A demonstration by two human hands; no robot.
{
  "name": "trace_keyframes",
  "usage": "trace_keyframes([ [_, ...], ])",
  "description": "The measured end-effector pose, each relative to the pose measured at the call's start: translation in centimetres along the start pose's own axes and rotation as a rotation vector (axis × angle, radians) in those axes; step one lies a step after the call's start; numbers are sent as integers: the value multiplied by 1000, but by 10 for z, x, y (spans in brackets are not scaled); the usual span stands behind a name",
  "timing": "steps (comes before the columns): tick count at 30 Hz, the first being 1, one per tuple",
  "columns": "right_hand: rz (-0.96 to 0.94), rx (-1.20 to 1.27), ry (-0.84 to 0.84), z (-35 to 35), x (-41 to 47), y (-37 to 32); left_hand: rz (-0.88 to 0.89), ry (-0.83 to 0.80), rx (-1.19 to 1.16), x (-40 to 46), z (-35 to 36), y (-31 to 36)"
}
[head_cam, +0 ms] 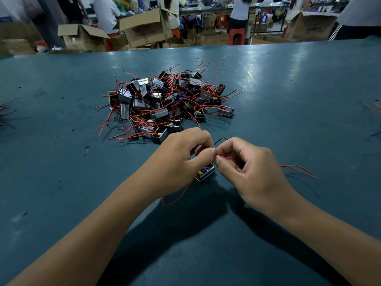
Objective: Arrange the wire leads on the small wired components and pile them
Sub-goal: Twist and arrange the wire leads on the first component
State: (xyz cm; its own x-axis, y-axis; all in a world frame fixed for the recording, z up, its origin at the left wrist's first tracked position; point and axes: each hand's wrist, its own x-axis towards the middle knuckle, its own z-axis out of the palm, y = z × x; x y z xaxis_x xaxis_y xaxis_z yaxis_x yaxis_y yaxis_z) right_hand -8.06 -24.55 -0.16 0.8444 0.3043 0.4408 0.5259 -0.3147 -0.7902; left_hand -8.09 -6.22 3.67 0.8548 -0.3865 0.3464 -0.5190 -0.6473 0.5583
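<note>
A small black box component with yellow and blue parts inside sits between my hands, just above the green table. My left hand curls over it and pinches its leads at the thumb tip. My right hand pinches a red wire lead next to the left thumb. Two red leads trail out to the right past my right hand, and another red lead loops down under my left wrist. A pile of several like components with tangled red, black and blue leads lies farther back.
More loose wires lie at the table's left edge and right edge. Beyond the table's far edge stand cardboard boxes, red stools and several people at other benches.
</note>
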Motion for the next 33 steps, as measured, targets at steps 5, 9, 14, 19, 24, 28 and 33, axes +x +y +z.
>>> trace_keyframes([
  [5,16,31,-5,0,-1,1,5,-1,4,0,0,0],
  [9,23,47,-3,0,-2,1,-56,-15,-112,-2,2,1],
  [14,-2,0,-1,0,-2,-1,-250,-25,-297,-1,7,4],
  [19,-23,-92,7,-2,-1,-4,-357,-51,-474,0,2,-3],
  [24,6,-41,-24,-7,0,-3,120,14,-98,-2,-18,-21],
  [28,9,-13,-50,-8,0,-2,273,39,-6,0,-14,-23],
  [33,10,24,-71,-8,0,-1,349,104,64,1,-12,-25],
])
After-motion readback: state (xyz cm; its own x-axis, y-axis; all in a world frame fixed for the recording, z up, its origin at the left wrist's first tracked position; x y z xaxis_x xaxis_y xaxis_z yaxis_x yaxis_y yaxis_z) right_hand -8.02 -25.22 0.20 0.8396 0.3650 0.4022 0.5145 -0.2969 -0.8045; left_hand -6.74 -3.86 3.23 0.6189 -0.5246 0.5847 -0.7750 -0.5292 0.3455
